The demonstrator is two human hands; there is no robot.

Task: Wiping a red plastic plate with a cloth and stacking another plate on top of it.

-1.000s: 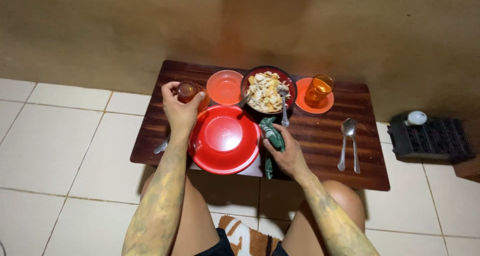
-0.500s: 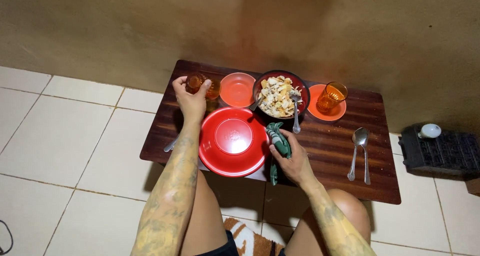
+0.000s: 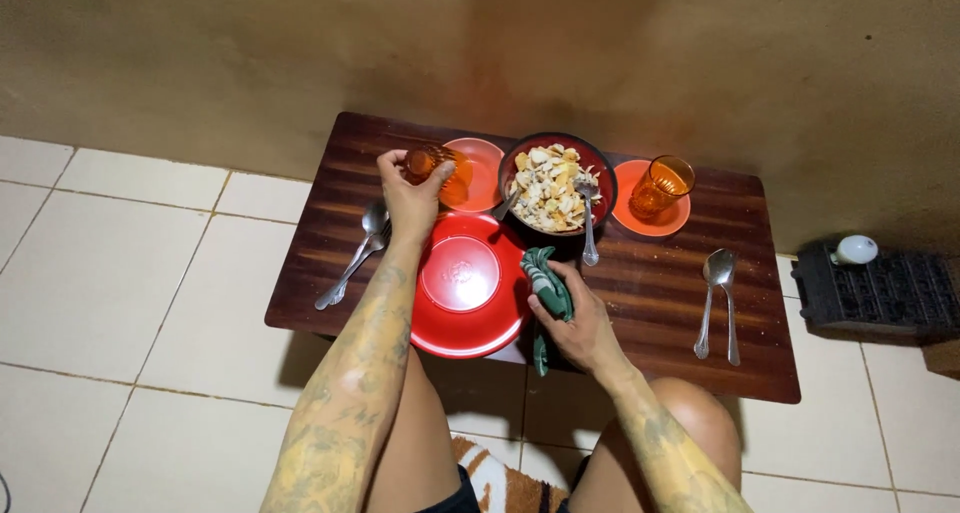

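Orange tinted glass fills the curl of the left hand's fingers (image 3: 425, 160), which wrap the small orange drinking tumbler (image 3: 428, 165) from the near side, thumb and fingertips closed round its wall. Over the last second the left hand (image 3: 412, 195) has carried that tumbler from the far-left part of the dark wooden tabletop (image 3: 660, 293) toward the middle, so it now sits at, and partly in front of, the left rim of the round orange plastic saucer (image 3: 480, 168); whether it rests on the saucer or hangs just above it I cannot tell. That shift has uncovered the metal spoon and fork (image 3: 358, 255) lying at the left, which the forearm hid before. The right hand (image 3: 570, 313) has not shifted: its fingers stay bunched on the crumpled green cloth (image 3: 548, 285), pressed to the tabletop just beside the right edge of the big upturned red plastic plate (image 3: 462, 283). Beyond the plate stands the dark round bowl of pale chopped food (image 3: 548, 183) with two metal utensils leaning in it, and to its right a second orange glass tumbler (image 3: 662, 185) stands on its own orange saucer (image 3: 648, 215). Another metal spoon and fork pair (image 3: 716, 298) lies well apart at the right. Judging by the matching set on the right, the held tumbler is being paired with its saucer.
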